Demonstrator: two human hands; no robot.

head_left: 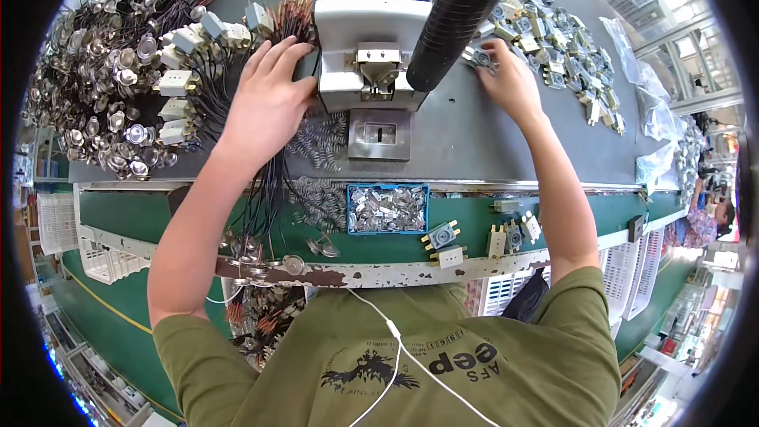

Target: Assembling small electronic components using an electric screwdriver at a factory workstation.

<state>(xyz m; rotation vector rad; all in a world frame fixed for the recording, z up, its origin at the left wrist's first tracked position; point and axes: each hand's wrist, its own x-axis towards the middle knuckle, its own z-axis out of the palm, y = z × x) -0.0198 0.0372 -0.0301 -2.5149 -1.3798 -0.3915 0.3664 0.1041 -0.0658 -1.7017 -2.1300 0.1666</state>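
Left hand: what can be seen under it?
Past the left hand, coppery wire ends show; on its near side, black wires hang over the bench edge. The stretch directly beneath is covered, so whether they connect cannot be seen.

A bundle of thin black wires (269,194) is passing beneath the left hand (273,99), its copper-coloured ends (292,14) fanning upward beyond the fingers, its dark lengths drooping below the forearm over the table edge (237,187). A small grey block-shaped component (477,57) is sitting pinched in the right hand (508,81), its left end protruding, the rest partly hidden.
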